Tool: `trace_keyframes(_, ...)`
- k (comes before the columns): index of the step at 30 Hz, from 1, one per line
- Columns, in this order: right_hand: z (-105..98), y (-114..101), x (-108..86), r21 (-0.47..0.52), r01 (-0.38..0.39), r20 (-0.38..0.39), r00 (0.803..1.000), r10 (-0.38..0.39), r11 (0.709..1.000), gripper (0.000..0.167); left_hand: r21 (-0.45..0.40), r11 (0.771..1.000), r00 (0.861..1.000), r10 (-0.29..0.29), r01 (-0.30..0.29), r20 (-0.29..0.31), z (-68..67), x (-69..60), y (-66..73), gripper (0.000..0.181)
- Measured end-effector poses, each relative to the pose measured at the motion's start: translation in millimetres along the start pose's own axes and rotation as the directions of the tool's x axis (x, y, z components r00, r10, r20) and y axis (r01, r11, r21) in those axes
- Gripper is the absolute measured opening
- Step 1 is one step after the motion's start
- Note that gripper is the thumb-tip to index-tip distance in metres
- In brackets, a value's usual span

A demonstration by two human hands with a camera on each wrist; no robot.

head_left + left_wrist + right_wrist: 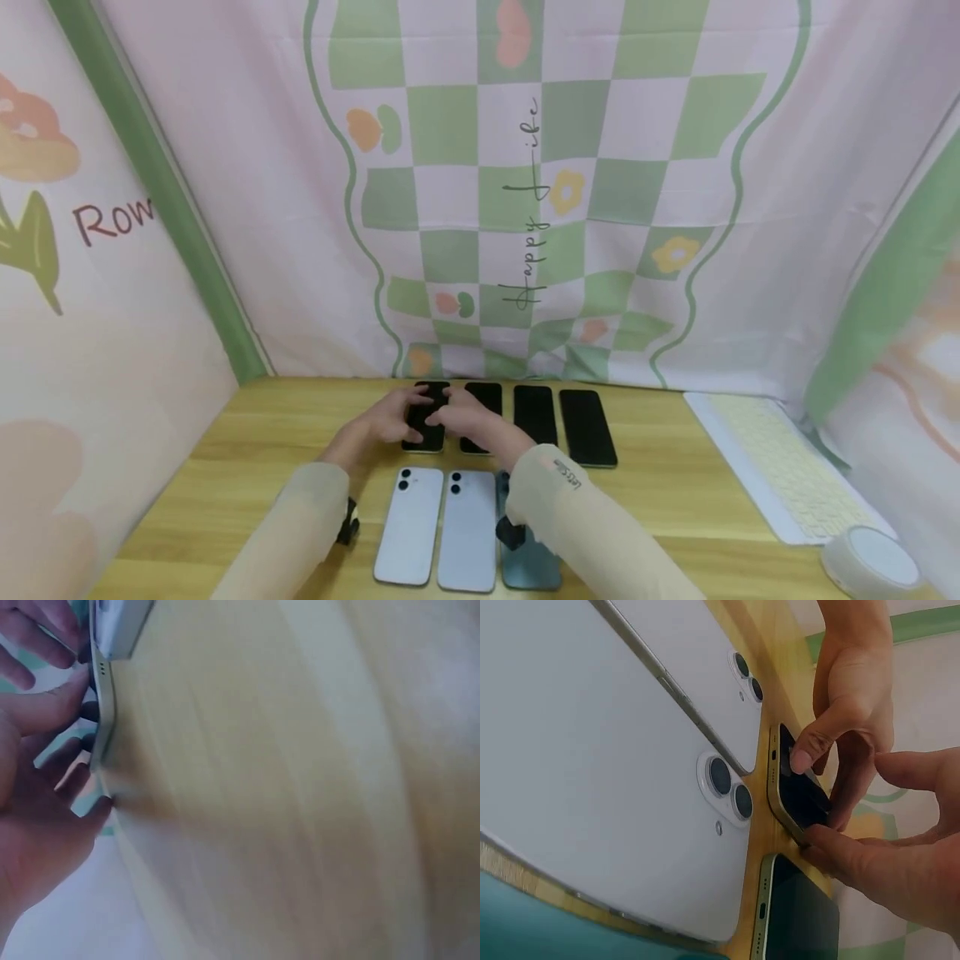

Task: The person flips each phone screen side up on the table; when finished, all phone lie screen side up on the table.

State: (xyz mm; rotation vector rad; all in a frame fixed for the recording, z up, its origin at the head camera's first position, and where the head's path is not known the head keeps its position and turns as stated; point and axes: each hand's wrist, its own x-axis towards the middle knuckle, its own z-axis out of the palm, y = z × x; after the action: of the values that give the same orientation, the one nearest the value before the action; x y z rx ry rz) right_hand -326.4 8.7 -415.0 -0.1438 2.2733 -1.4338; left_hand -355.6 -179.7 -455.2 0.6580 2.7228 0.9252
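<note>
Both hands are at the leftmost black-screened smartphone (426, 433) of the back row, which lies face up on the table. My left hand (382, 418) reaches over its left side, fingers spread; in the right wrist view its thumb (804, 760) rests on the screen near the edge. From the other side my right hand (467, 415) touches the phone's right edge with bent, spread fingers, and its fingertips (819, 838) show at the corner. The phone's edge (105, 724) appears in the left wrist view, partly behind fingers.
Beside it lie more face-up phones (534, 415), the last one (588, 429) at the right. In front are two white phones (408, 529) (467, 533) and a teal phone (531, 567), backs up. A keyboard (787, 462) and round white object (872, 562) sit at right; a curtain (510, 192) hangs behind.
</note>
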Motion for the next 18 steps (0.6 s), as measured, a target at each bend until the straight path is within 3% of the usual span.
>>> trace_keyframes(3, -6.0, -0.3, -5.5, -0.088, 0.026, -0.008, 1.000, -0.027, 0.996, 0.067, 0.063, 0.998, 1.000, -0.029, 0.028, 0.005, -0.9, -0.3, 6.6, 0.068)
trace_keyframes(5, -12.3, 0.1, -12.7, -0.164, 0.060, -0.011, 0.998, -0.063, 0.985, 0.063, 0.150, 0.988, 0.999, -0.033, 0.033, -0.006, -2.2, 1.1, 15.0, 0.069)
trace_keyframes(9, -22.7, 6.1, -31.3, -0.391, 0.191, 0.022, 0.980, -0.198, 0.900, 0.055, 0.348, 0.937, 0.999, 0.033, -0.016, -0.042, -2.9, 1.7, 38.1, 0.065)
trace_keyframes(11, -26.5, 12.1, -43.2, -0.520, 0.266, 0.080, 0.961, -0.263, 0.812, 0.047, 0.412, 0.909, 0.995, 0.091, -0.068, -0.037, 0.3, 0.4, 52.4, 0.060)
trace_keyframes(13, -29.6, 18.0, -58.6, -0.649, 0.321, 0.140, 0.941, -0.307, 0.690, 0.043, 0.438, 0.892, 0.990, 0.139, -0.116, -0.022, 7.7, -2.0, 66.3, 0.054)
trace_keyframes(16, -33.8, 24.2, -86.1, -0.784, 0.369, 0.207, 0.913, -0.351, 0.498, 0.041, 0.425, 0.886, 0.979, 0.204, -0.187, 0.007, 21.2, -10.5, 86.3, 0.046)
trace_keyframes(17, -35.6, 25.8, -95.0, -0.808, 0.375, 0.217, 0.907, -0.361, 0.454, 0.045, 0.418, 0.885, 0.976, 0.219, -0.206, 0.018, 25.1, -14.0, 92.9, 0.044)
trace_keyframes(18, -38.1, 27.4, -102.5, -0.816, 0.385, 0.229, 0.900, -0.370, 0.431, 0.045, 0.409, 0.885, 0.972, 0.232, -0.224, 0.031, 28.7, -17.5, 99.2, 0.042)
